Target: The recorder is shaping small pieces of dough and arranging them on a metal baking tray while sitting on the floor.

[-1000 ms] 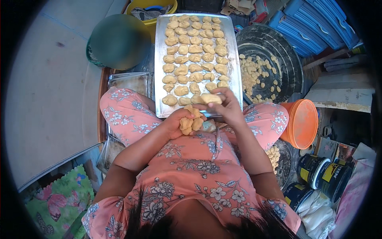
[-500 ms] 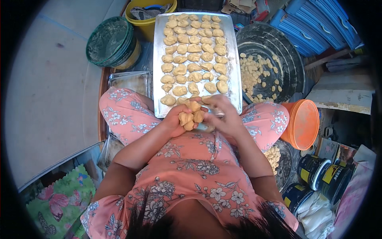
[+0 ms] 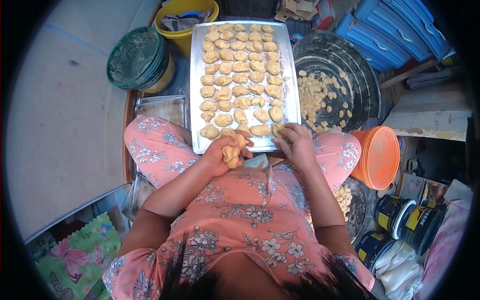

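Note:
A long metal baking tray (image 3: 196,85) lies before me across my knees, filled with several rows of shaped dough pieces (image 3: 241,65). My left hand (image 3: 220,155) grips a lump of tan dough (image 3: 232,152) just below the tray's near edge. My right hand (image 3: 296,142) rests at the tray's near right corner, its fingers closed on a small dough piece (image 3: 278,130) there.
A dark round pan (image 3: 350,75) with several small dough bits stands right of the tray. Orange lids (image 3: 381,156) stack at my right knee, tins (image 3: 400,220) below them. A green-lidded bucket (image 3: 137,57) and a yellow bucket (image 3: 185,10) stand at the far left. Blue crates (image 3: 395,30) sit at the far right.
My right hand went from the tray to my left hand, then back to the tray's near right corner with a dough piece. The left hand stayed in place with the lump.

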`<state>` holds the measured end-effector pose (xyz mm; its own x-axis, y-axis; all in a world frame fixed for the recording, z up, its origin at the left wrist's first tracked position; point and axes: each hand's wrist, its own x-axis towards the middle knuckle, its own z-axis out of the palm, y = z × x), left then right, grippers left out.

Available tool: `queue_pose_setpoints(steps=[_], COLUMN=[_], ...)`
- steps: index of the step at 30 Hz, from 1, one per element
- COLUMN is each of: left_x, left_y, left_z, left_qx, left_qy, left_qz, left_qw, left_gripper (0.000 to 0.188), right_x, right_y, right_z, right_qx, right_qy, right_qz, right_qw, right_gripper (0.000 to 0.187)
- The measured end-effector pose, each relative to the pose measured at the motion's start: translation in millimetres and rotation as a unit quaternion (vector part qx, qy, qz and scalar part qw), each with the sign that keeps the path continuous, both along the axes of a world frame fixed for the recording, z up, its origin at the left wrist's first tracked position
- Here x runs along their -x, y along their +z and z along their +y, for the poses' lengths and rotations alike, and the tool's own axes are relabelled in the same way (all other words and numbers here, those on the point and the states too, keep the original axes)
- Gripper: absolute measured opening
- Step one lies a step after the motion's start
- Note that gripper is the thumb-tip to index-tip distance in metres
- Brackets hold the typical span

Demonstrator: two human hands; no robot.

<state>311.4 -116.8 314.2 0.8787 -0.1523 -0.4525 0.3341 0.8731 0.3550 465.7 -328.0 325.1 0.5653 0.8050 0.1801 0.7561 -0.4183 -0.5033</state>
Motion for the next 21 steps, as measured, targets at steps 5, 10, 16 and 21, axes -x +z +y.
queue_pose_setpoints(steps=[5, 10, 16, 21], left_x=[3.3, 1.1, 0.7, -3.1], left_y=[0.2, 9.5, 9.9, 19.5], left_z=[-1.3, -6.1, -5.8, -6.3], left_qx=[-0.002, 0.013, 0.011, -0.020], left_qy=[0.015, 0.008, 0.008, 0.071], left_qz=[0.009, 0.019, 0.003, 0.053], left_qw=[1.000, 1.000, 1.000, 0.996], left_gripper=[0.043, 0.042, 0.043, 0.055], right_x=[44.6, 49.3, 61.7, 62.6], right_y=[125.8, 214.1, 223.1, 215.9], right_z=[-11.2, 40.0, 22.0, 19.1], right_qx=[-0.316, -0.409, -0.453, -0.480], right_qy=[0.087, 0.615, 0.582, 0.564], right_qz=[0.562, 0.505, 0.501, 0.532], right_qw=[0.759, 0.447, 0.453, 0.410], right_gripper=[0.039, 0.019, 0.035, 0.030])
